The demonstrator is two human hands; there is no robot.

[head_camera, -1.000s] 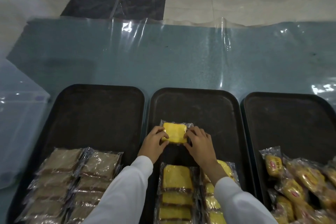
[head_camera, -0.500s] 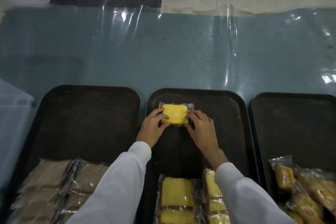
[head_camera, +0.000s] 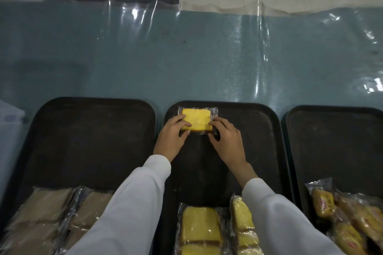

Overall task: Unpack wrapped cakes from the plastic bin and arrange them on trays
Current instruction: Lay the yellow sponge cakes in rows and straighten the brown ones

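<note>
Both hands, left hand (head_camera: pixel 171 136) and right hand (head_camera: pixel 227 141), pinch yellow cake (head_camera: pixel 196 120), arms outstretched.

Three trays side by side on the table (head_camera: pixel 186 58): left tray (head_camera: pixel 83 141), middle tray (head_camera: pixel 259 151), right tray (head_camera: pixel 331 141). One wrapped cake (head_camera: pixel 196 121) sits at the middle tray's far left corner, both hands touching it, more cakes (head_camera: pixel 200 227) at its near end. Near-left packs (head_camera: pixel 41 213) are probably cakes too; the bagged ones (head_camera: pixel 342 213) lie near-right.
</note>
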